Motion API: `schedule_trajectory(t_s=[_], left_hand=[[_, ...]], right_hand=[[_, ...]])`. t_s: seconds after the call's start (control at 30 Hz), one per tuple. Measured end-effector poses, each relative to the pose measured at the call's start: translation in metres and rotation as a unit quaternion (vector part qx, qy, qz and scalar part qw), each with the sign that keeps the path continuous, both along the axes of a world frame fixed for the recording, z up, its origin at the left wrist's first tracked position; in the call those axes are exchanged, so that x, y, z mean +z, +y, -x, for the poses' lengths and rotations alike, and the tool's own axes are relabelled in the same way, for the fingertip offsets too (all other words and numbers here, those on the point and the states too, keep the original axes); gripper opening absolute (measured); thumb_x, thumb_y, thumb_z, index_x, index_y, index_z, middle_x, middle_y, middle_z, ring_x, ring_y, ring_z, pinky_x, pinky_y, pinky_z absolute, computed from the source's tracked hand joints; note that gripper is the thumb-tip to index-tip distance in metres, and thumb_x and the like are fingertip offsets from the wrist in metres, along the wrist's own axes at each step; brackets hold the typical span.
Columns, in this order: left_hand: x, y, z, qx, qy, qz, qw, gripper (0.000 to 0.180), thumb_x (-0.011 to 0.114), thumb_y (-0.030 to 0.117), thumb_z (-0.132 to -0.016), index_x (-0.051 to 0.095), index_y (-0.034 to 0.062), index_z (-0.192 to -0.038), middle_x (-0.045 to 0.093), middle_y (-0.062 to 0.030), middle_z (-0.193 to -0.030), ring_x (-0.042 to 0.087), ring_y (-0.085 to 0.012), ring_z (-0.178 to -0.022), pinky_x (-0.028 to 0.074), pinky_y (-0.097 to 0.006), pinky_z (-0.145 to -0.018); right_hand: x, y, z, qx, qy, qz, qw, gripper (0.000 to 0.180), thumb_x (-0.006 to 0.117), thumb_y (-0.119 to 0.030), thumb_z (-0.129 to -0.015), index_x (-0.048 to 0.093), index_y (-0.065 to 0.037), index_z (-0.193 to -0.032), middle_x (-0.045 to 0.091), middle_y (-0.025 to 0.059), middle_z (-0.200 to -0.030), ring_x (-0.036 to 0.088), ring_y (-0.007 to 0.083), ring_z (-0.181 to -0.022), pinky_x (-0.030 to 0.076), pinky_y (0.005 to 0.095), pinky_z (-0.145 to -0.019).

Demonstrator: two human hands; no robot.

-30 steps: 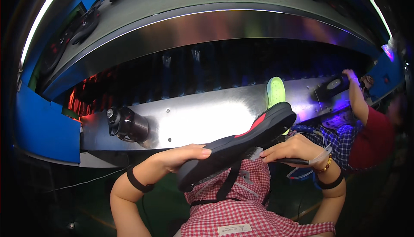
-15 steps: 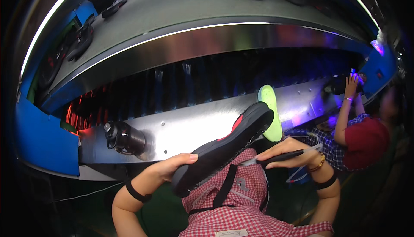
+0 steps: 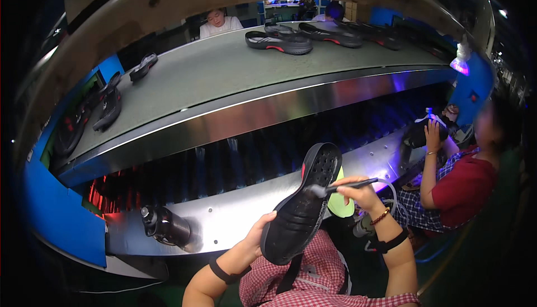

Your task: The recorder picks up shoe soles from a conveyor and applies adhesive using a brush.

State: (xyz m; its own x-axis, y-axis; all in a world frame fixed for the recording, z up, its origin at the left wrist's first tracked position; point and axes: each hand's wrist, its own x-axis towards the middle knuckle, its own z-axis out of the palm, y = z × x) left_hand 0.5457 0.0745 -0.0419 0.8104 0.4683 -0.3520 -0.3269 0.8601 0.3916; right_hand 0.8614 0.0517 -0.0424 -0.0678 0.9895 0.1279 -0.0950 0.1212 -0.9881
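My left hand (image 3: 262,235) grips a black shoe sole (image 3: 293,217) near its lower end, thumb along the edge. The sole slants up and to the right, its hollowed inner face toward me, with round pits at the far end and a red patch on its side. Between the fingers of my right hand (image 3: 361,194) is a black-handled brush (image 3: 349,186) with a thin clear tube at its back. Its pale bristles lie against the sole's inner face, near the middle. A lime-yellow insole-shaped piece (image 3: 340,203) shows partly behind the sole and my right hand.
A metal ledge (image 3: 224,217) runs in front of me, with a dark bottle (image 3: 165,226) at its left. Beyond, a green-grey conveyor belt (image 3: 196,78) carries several black soles (image 3: 278,43). On the right, a co-worker in a red top (image 3: 467,184) handles a dark piece; another person (image 3: 220,24) is across the belt.
The sole has turned so its inner face shows and it stands steeper. The brush has moved up from below the sole onto that face. The view has tilted upward.
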Motion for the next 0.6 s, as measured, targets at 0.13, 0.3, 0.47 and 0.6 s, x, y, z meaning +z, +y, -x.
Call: schedule_trajectory(t_s=[0.13, 0.3, 0.47, 0.6], left_hand=[[-0.014, 0.002, -0.016, -0.021, -0.014, 0.026, 0.999, 0.051, 0.05, 0.033, -0.093, 0.049, -0.0042, -0.128, 0.06, -0.0218, -0.122, 0.064, -0.0318, -0.104, 0.052, -0.043, -0.093], [-0.007, 0.016, -0.039, -0.019, 0.018, 0.025, 0.999, 0.052, 0.049, 0.035, -0.094, 0.049, -0.0034, -0.129, 0.058, -0.0217, -0.125, 0.062, -0.0315, -0.108, 0.049, -0.044, -0.097], [0.057, 0.033, -0.043, 0.043, 0.065, -0.115, 0.99, 0.059, 0.049, 0.037, -0.093, 0.042, -0.0013, -0.137, 0.051, -0.0204, -0.135, 0.056, -0.0319, -0.119, 0.045, -0.046, -0.102], [0.126, 0.078, -0.076, 0.139, -0.092, -0.322, 0.932, 0.062, 0.042, 0.044, -0.093, 0.039, 0.002, -0.139, 0.05, -0.0188, -0.136, 0.054, -0.0342, -0.119, 0.046, -0.051, -0.099]], right_hand=[[0.0, 0.007, 0.005, -0.27, -0.052, 0.004, 0.961, 0.018, 0.065, -0.003, -0.084, 0.069, 0.001, -0.101, 0.069, 0.0099, -0.082, 0.061, 0.0118, -0.058, 0.05, 0.0232, -0.054], [0.011, -0.029, 0.043, -0.221, -0.209, -0.238, 0.922, 0.022, 0.067, -0.002, -0.082, 0.068, 0.001, -0.104, 0.07, 0.0147, -0.09, 0.067, 0.0195, -0.076, 0.053, 0.0285, -0.071], [0.022, -0.092, -0.014, -0.049, 0.137, -0.006, 0.989, 0.023, 0.061, 0.001, -0.085, 0.067, 0.002, -0.107, 0.068, 0.0129, -0.074, 0.05, 0.0108, -0.043, 0.044, 0.0237, -0.049], [-0.004, -0.084, -0.054, -0.227, 0.317, -0.057, 0.919, 0.022, 0.052, -0.006, -0.092, 0.057, 0.0, -0.113, 0.068, 0.0171, -0.093, 0.043, 0.0104, -0.041, 0.037, 0.0238, -0.042]])
